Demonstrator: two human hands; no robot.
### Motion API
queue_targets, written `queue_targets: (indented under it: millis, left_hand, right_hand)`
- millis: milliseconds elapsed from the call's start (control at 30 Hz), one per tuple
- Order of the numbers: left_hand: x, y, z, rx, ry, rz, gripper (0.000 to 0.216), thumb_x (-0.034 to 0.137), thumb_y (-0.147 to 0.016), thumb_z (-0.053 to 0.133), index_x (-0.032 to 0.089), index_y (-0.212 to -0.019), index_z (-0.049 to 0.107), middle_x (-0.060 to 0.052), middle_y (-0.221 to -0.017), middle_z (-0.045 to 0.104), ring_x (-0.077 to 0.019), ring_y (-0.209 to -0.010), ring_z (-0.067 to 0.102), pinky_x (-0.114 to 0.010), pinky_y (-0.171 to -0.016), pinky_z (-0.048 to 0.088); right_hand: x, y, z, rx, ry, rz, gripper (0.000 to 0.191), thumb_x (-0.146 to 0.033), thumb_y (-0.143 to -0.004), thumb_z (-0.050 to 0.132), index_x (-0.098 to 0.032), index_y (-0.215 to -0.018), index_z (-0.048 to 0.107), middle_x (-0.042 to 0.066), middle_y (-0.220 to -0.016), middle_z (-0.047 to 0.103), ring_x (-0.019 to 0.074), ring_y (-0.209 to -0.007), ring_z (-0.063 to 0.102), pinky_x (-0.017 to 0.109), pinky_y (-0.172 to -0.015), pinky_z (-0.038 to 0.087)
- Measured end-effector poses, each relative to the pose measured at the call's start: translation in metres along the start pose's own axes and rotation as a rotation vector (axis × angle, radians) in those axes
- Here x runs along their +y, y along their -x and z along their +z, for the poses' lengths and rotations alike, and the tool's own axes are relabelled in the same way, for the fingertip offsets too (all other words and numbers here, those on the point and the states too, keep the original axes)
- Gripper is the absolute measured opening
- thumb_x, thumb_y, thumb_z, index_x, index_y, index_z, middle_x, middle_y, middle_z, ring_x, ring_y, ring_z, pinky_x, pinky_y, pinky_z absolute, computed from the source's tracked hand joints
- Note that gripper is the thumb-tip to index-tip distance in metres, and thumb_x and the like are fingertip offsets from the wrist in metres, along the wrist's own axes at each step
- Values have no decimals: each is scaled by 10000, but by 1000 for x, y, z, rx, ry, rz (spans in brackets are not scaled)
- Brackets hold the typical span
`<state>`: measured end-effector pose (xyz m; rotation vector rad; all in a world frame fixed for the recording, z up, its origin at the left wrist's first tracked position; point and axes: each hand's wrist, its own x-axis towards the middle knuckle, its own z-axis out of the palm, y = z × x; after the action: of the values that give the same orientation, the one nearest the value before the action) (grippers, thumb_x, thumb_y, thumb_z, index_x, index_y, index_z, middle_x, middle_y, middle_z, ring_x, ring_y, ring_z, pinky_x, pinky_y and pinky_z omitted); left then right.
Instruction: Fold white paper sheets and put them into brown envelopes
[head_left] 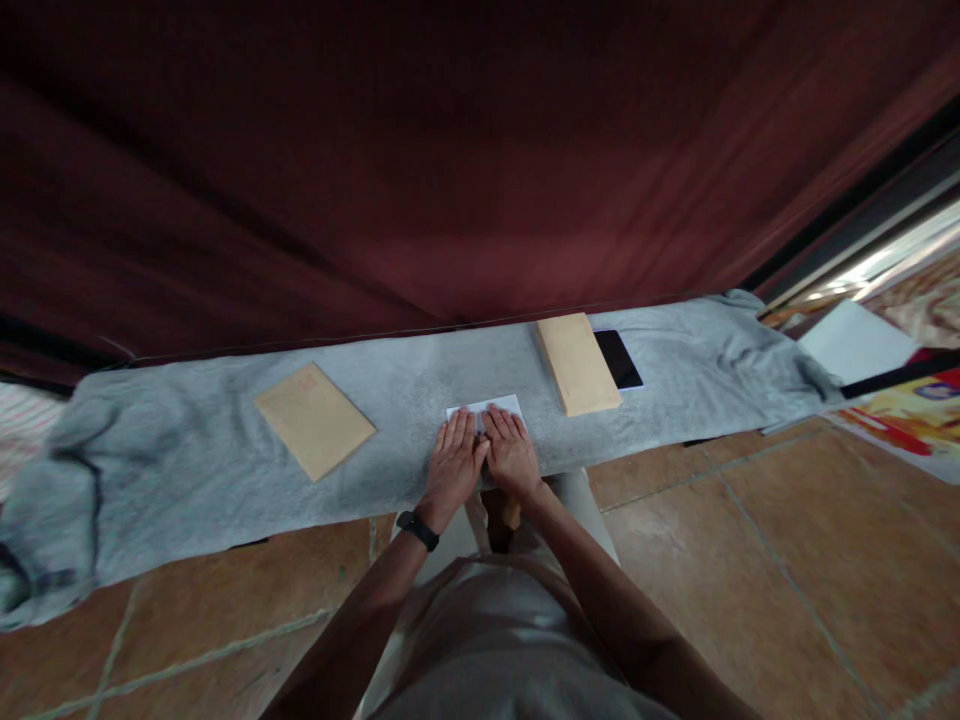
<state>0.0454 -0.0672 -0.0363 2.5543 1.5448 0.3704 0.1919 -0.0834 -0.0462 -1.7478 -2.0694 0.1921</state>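
A dark red curtain [480, 150] fills the upper half of the frame, hanging behind a long bench covered by a grey cloth [225, 470] that runs from the lower left edge to the right of centre. Tiled floor [750, 560] spreads across the lower right. On the cloth, left of centre, lies a tan envelope [314, 419]; right of centre lies a thicker tan stack of envelopes [578, 363], with a black tablet [619, 358] just beside it on its right. At centre a white sheet of paper [487, 407] lies flat on the cloth. Both hands press down on it, fingers flat and spread: the left hand [454, 463], with a black watch [417, 529] on its wrist, touches the right hand [511, 452] side by side.
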Motion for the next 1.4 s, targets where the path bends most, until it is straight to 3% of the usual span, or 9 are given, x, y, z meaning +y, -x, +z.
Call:
queue_targets:
  millis: [267,533,700,833,1067,1400]
  left_hand:
    - [1,0,-2,0,-24,-17,588,372,-1048,328,57,-1539,392,-195,-1616,371,-288,-1542,274,-503,-1259,233]
    - [-3,33,-15,-8,-22,84,506,309,-1032,372,140,-1494,491,-126,-1587,446,-254,-1508,358,-463,-1268,258]
    - [-5,38,-9,24,-46,96,521,216,-988,404,24,-1462,502,-210,-1515,512,-284,-1480,406,-481,-1248,304]
    - [-11,38,-6,62,-51,147,500,131,-958,390,3,-1418,540,-216,-1477,553,-279,-1462,434,-472,-1223,357]
    - [-13,40,-5,100,-56,118,476,192,-1018,345,40,-1422,547,-181,-1508,531,-265,-1470,423,-465,-1212,383]
    - [12,41,-5,78,-80,122,549,330,-1045,377,82,-1532,418,-150,-1588,432,-266,-1516,338,-476,-1258,289]
  right_hand:
    - [3,0,3,92,19,115,509,-312,-1060,376,-97,-1512,467,158,-1563,474,278,-1478,401,473,-1225,287]
    - [-2,-13,-4,45,32,166,537,-376,-1068,384,-50,-1476,509,204,-1528,499,306,-1459,433,509,-1241,260]
    - [-25,-23,0,-30,-41,4,494,-378,-1079,368,-109,-1449,553,137,-1538,509,260,-1455,446,451,-1235,305]
    - [-30,-13,-1,-87,-102,-105,483,-370,-1079,374,-118,-1450,553,119,-1541,508,236,-1456,445,438,-1240,307]
    - [-7,26,-18,-111,-48,-186,504,-364,-1062,432,-151,-1516,475,102,-1574,467,242,-1471,420,451,-1248,303]
    - [23,52,-25,-9,52,-77,523,-354,-1084,371,-164,-1571,374,105,-1591,442,229,-1492,388,472,-1255,258]
